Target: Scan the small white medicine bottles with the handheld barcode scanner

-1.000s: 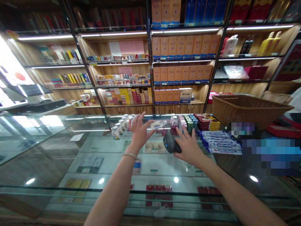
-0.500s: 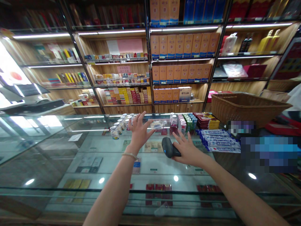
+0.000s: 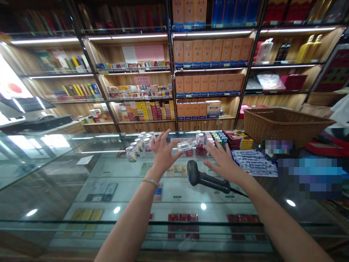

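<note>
My left hand (image 3: 165,153) is over the glass counter with its fingers spread and nothing in its grasp. Just right of its thumb and index finger, a small clear bottle (image 3: 184,146) with a pale label lies on its side; whether the fingertips touch it I cannot tell. A black barcode scanner (image 3: 205,179) rests on the glass, its cord running off under my right forearm. Above the scanner's handle is my right hand (image 3: 225,162), fingers apart and holding nothing. Small bottles (image 3: 200,140) stand beyond, between the two hands.
More small bottles (image 3: 137,145) stand in rows beyond my left hand. To the right are colored cans (image 3: 216,138), red packs (image 3: 236,139), blue-and-white packets (image 3: 255,162) and a wicker basket (image 3: 286,125). Packs lie inside the glass counter (image 3: 174,207). Stocked shelves (image 3: 174,71) line the back.
My right hand has let go of the scanner and risen slightly to the right, leaving it on the glass. The lying bottle is slightly farther right from my left hand.
</note>
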Motion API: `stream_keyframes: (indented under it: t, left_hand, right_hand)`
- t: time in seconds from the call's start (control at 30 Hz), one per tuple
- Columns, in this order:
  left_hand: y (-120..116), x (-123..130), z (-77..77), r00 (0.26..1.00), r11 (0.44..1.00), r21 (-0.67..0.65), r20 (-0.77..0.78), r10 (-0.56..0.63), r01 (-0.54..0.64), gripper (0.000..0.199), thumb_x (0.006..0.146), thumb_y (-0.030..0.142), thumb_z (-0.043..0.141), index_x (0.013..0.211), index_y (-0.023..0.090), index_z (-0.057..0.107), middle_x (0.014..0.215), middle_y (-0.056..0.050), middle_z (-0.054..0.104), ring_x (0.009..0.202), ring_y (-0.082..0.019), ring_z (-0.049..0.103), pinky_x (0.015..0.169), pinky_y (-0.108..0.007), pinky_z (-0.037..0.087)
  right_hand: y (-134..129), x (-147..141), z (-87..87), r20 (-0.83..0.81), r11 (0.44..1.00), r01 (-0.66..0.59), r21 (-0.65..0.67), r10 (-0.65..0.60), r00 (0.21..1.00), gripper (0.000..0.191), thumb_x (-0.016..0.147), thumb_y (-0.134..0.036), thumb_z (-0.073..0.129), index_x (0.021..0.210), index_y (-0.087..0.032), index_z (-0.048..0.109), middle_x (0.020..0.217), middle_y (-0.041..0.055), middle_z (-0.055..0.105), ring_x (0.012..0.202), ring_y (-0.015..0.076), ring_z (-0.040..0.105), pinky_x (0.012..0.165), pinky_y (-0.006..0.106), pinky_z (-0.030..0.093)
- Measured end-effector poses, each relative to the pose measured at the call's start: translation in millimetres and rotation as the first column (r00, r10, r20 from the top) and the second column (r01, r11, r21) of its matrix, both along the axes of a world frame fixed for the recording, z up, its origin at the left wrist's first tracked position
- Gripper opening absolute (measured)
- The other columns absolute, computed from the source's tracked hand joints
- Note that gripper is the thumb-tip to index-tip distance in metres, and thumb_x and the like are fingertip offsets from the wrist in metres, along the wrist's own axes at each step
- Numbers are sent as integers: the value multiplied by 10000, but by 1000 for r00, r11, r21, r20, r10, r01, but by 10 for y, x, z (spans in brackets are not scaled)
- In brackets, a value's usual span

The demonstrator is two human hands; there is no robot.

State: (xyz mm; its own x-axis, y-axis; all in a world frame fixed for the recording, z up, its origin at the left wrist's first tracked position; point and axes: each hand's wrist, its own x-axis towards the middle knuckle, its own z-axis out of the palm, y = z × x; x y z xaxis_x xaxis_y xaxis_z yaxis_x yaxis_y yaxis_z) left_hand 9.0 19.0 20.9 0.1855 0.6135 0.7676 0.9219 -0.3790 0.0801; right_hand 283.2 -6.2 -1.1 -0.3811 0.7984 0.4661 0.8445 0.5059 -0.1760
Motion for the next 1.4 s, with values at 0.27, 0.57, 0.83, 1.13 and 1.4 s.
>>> stream_keyframes:
  t: [0.27,0.57,0.83,1.13,1.4]
  left_hand:
    - [-83,224,-1,987,985,-70,23,-159,160,379,787,571,767,1069,317,777,1616,-60,376,1466,-348,301,1232,-581,160]
    - [-81,260,-32,978,967,-147,9,-207,206,363,820,558,738,1096,326,774,1628,-70,365,1482,-355,285,1220,-614,159]
    - [-46,252,-57,973,959,-163,27,-230,231,327,860,541,696,1089,322,780,1633,-58,362,1479,-347,289,1214,-616,177]
    - [-3,208,-16,966,958,-154,134,-221,240,297,911,514,633,1007,293,807,1623,-53,391,1459,-337,317,1217,-583,239]
    - [62,173,-95,969,955,-188,135,-205,228,279,929,482,616,1017,291,800,1611,-56,418,1476,-325,312,1217,-601,222]
  right_hand:
    - [109,45,14,-76,967,104,235,-88,993,473,964,-419,568,1427,-326,547,1618,77,406,1525,328,252,1183,585,210]
    - [129,83,7,-94,968,94,232,-74,993,350,987,-414,526,1313,-353,637,1611,35,423,1505,309,266,1160,542,214]
    - [173,100,133,-154,990,48,132,-27,988,393,985,-469,516,1354,-383,618,1654,9,347,1520,311,244,1184,549,239]
    - [388,-122,480,-346,991,-135,17,133,929,417,1002,-539,463,1315,-338,653,1637,32,362,1518,239,292,1238,482,259]
    - [533,-273,461,-398,989,-144,17,139,907,421,990,-544,471,1279,-321,680,1620,42,377,1521,244,285,1238,482,274]
